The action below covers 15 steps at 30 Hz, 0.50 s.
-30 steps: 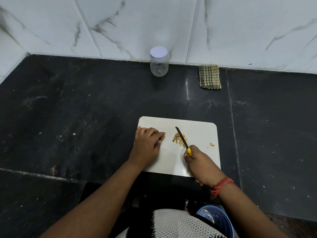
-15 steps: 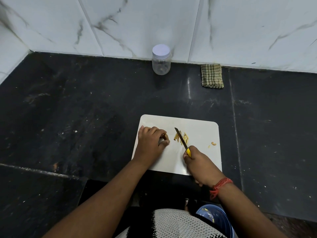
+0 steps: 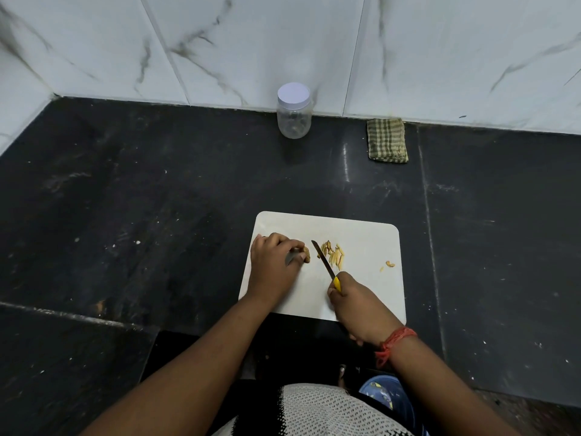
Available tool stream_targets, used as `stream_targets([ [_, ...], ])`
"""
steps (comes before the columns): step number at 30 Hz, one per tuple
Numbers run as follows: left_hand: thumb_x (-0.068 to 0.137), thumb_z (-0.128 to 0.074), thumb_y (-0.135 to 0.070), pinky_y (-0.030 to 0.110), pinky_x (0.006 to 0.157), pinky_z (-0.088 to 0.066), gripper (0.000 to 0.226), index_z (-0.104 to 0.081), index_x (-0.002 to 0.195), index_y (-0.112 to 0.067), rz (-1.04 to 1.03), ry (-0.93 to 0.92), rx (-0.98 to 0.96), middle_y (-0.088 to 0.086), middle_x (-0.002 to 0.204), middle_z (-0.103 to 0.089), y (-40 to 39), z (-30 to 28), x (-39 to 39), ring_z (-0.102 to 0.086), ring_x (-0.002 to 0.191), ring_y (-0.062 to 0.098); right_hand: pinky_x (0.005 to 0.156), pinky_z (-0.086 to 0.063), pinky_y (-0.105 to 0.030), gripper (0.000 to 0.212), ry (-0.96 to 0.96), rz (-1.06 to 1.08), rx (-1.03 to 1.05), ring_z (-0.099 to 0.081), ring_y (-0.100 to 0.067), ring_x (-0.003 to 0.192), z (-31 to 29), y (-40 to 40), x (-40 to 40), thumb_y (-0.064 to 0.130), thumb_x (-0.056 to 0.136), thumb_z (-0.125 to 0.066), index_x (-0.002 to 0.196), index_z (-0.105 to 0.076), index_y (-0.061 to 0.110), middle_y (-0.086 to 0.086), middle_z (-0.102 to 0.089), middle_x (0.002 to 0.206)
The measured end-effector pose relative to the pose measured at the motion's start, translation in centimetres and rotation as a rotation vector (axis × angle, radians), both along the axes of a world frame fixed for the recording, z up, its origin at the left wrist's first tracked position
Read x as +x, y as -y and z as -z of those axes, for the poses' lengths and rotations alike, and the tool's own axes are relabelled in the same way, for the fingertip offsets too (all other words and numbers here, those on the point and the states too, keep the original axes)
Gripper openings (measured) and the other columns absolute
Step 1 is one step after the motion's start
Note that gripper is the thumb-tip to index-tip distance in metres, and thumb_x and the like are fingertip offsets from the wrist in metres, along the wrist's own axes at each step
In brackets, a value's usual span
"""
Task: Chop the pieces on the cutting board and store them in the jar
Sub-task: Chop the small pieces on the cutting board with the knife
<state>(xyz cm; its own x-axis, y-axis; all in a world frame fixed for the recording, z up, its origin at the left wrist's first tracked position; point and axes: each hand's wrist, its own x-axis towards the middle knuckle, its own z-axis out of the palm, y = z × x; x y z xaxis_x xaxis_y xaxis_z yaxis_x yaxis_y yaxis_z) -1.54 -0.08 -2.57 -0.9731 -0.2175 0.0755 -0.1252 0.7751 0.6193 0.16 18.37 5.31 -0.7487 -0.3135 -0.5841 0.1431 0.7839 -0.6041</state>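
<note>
Left hand point(image 3: 273, 265) pinches an uncut piece point(image 3: 306, 255) on the board point(image 3: 364, 287); right hand point(image 3: 358, 306) grips the knife point(image 3: 323, 262) beside cut strips point(image 3: 334, 253). Lidded jar point(image 3: 294, 111) stands by the wall.

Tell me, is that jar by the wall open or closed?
Closed. The jar stands upright against the wall with its white lid sitting on top. None of the chopped pieces are stored yet.

- Dim, even indoor light; soft shadows.
- A glare streak on the dark desk point(image 3: 345, 165).
- Wide-angle bending at the edges; upper left corner blurred.
</note>
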Motion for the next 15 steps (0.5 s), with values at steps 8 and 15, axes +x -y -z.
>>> stream_targets([
  [8,0.09,-0.068,-0.036,0.038,0.102,-0.036,0.01,-0.073,0.093,-0.029,-0.078,0.063,0.054,-0.014,0.103,-0.06,-0.2,0.1,-0.6,-0.046,0.108,0.017,0.035,-0.038,-0.024,0.019,0.033,0.004,0.001,-0.044,-0.02,0.035,0.7,1.6,-0.3,0.026,0.102,-0.034,0.101,-0.04,0.008,-0.015,-0.054,0.075],
  [15,0.089,-0.07,-0.035,0.042,0.105,-0.036,0.007,-0.072,0.092,-0.029,-0.088,0.051,0.034,-0.012,0.103,-0.061,-0.3,0.3,-0.6,-0.045,0.104,0.016,0.034,-0.038,-0.024,0.017,0.025,0.001,0.011,-0.045,-0.022,0.036,1.1,2.3,-0.4,0.026,0.103,-0.034,0.101,-0.04,0.01,-0.015,-0.055,0.078],
])
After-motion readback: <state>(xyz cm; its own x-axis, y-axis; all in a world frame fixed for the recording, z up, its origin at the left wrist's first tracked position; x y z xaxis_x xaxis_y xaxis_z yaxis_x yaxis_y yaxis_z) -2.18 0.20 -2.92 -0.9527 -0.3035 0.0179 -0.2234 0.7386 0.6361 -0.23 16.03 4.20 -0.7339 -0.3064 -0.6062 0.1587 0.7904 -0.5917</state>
